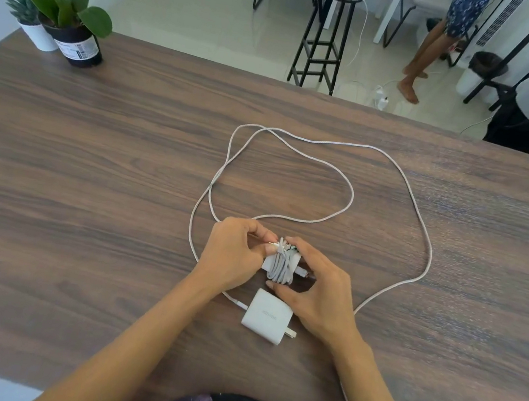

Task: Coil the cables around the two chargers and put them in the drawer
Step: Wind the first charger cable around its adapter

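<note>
The left hand (233, 257) comes in from the lower left with its forearm angled across the table (87, 172), wrist slightly bent and fingers curled. Its thumb and forefinger pinch the free end of a white cable right at the top of the wrapped charger (281, 262). The right hand (318, 292) reaches in from the lower right, palm down. Its fingers are curled over the far and right side of the same charger, and its thumb presses at the near edge, so the small white block with its cable coils sits clamped between the two hands.

Just below the right thumb, toward the person, the second charger (267, 315) lies flat on the wood with its prongs pointing right, partly under the heel of the right hand. Its long cable (399, 173) leaves from its left side, passes under the left wrist and sprawls in wide loose loops beyond the fingertips, out across the middle of the table.

Far off beyond the left hand, at the table's far left corner, stand two potted plants (65, 6).
</note>
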`<state>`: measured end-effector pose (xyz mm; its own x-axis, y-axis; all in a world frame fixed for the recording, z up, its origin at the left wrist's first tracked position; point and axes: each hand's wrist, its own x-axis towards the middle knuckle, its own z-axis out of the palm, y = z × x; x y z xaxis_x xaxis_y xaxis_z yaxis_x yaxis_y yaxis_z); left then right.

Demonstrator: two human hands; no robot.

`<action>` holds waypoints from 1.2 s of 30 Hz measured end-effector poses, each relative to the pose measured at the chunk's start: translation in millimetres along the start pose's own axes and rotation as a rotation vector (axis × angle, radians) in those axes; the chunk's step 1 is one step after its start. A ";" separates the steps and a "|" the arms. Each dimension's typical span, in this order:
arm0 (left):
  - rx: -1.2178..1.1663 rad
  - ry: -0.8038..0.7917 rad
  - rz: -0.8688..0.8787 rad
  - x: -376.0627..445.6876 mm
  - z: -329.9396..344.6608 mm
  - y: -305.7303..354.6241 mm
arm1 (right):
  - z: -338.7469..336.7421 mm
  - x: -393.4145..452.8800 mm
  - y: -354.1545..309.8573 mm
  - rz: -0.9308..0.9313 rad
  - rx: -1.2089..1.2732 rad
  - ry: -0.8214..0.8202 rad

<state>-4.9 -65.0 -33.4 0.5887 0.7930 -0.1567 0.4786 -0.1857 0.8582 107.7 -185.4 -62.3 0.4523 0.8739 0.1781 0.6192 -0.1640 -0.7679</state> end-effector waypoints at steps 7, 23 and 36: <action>0.024 0.000 -0.035 -0.1 1.2 1.7 | -2.7 -1.9 2.4 0.039 0.017 0.015; 0.179 -0.097 0.024 8.9 -7.2 10.2 | -8.5 3.2 2.0 -0.034 -0.059 -0.078; 0.065 -0.117 0.045 5.4 -8.6 4.8 | -11.0 2.6 0.4 -0.013 -0.005 -0.044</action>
<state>-5.1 -56.6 -25.9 0.6805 0.7108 -0.1779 0.4890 -0.2598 0.8327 116.2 -188.2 -55.4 0.4156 0.8953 0.1605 0.6282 -0.1550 -0.7624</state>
